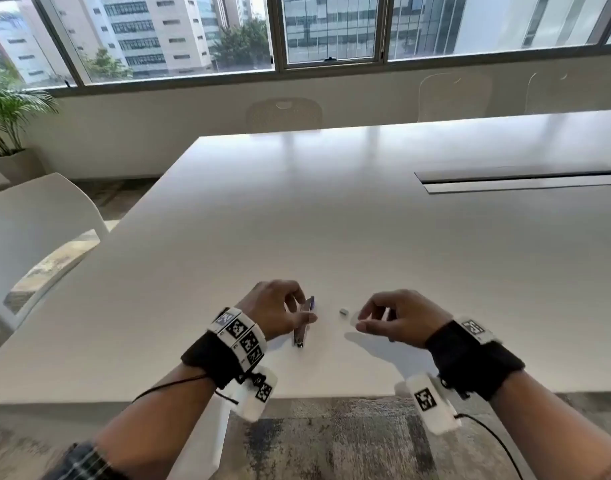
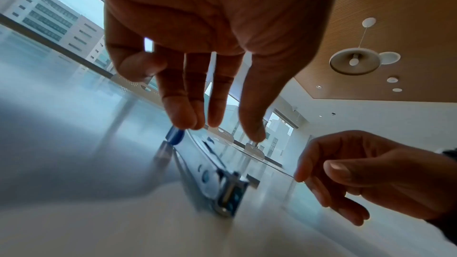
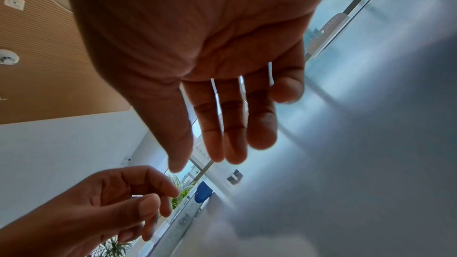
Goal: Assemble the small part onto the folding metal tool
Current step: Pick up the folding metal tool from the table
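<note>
The folding metal tool (image 1: 303, 325), silver with a blue tip, lies flat on the white table (image 1: 332, 220). My left hand (image 1: 302, 310) hovers right over it. In the left wrist view its nearly straight fingers (image 2: 188, 116) reach down to the blue tip (image 2: 175, 136), and the thumb stays apart from the tool (image 2: 217, 185). The small grey part (image 1: 343, 311) lies loose on the table just right of the tool; it also shows as a small block (image 3: 235, 177). My right hand (image 1: 361, 320) hovers to the right of the part, fingers loosely curled, holding nothing.
A long cable slot (image 1: 519, 180) is set into the table at the far right. A white chair (image 1: 37, 216) stands at the table's left side, and a potted plant (image 1: 6, 116) beyond it. The table's near edge (image 1: 314, 398) runs just behind my wrists.
</note>
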`<state>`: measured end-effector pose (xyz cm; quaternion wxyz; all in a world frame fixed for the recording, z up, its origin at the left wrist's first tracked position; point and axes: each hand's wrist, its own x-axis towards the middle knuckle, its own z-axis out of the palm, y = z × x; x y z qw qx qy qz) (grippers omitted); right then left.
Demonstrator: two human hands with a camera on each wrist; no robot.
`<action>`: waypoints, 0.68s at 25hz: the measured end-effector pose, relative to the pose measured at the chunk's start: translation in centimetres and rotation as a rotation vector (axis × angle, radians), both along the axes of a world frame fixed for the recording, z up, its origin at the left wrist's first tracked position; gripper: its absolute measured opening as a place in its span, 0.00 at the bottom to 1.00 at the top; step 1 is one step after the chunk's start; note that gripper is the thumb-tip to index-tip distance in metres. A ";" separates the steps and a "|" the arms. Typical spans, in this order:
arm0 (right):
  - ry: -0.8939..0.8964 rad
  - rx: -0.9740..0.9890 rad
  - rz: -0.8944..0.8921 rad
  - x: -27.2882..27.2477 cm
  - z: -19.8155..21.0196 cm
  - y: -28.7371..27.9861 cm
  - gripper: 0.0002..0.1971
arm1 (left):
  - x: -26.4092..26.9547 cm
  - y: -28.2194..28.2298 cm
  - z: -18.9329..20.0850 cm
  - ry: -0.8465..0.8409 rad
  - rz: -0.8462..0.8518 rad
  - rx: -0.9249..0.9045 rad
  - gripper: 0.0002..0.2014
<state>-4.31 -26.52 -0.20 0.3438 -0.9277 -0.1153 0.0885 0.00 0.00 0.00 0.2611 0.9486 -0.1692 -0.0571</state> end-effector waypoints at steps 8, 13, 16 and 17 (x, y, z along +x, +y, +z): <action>0.017 -0.055 0.018 2.5 0.4 3.1 0.22 | 1.0 -0.5 0.0 0.067 0.078 0.156 0.27; 0.018 -0.176 0.088 3.4 0.6 5.3 0.24 | 0.8 -1.7 0.3 0.086 0.021 0.286 0.25; 0.046 -0.200 0.099 3.4 0.3 5.8 0.23 | 0.6 -2.2 0.7 0.094 0.003 0.323 0.19; 0.059 -0.203 0.102 3.4 0.2 5.9 0.23 | 0.4 -2.3 0.9 0.099 0.005 0.320 0.18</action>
